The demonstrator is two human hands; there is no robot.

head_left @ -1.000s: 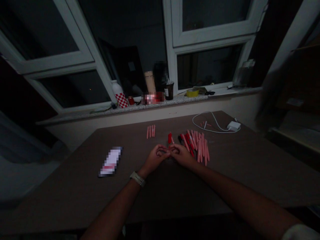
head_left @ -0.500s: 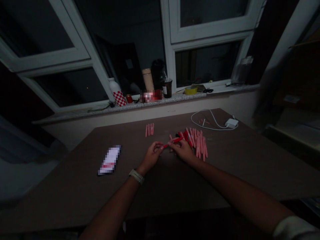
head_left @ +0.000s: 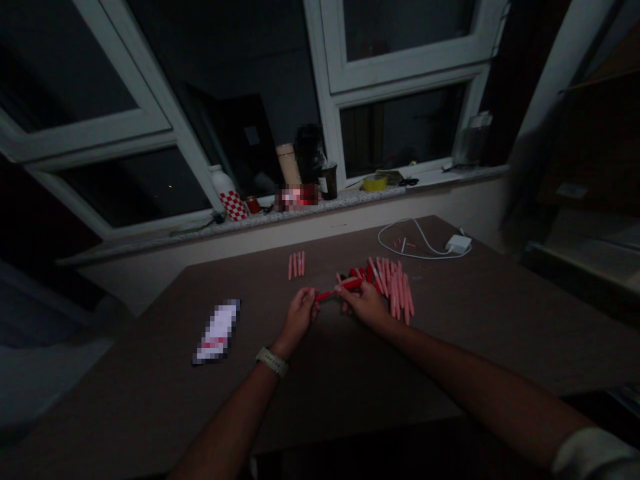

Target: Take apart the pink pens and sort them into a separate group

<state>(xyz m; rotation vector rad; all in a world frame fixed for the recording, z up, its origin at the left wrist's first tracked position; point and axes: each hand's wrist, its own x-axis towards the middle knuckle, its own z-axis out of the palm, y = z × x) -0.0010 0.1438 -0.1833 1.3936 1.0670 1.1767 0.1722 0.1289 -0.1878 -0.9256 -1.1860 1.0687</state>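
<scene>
Centre of the frame, over the dark brown surface (head_left: 150, 393): one slim red pen (head_left: 340, 288), long axis rising rightward, upper end clamped in the closed grip of the right hand (head_left: 367, 305), lower tip just beside the left hand (head_left: 300, 317), its grip's state untellable, a pile of pink pens (head_left: 399, 292) close at right.

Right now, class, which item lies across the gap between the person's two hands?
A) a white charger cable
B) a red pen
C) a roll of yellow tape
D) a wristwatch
B: the red pen runs from the right hand toward the fingers of the left hand.
</scene>
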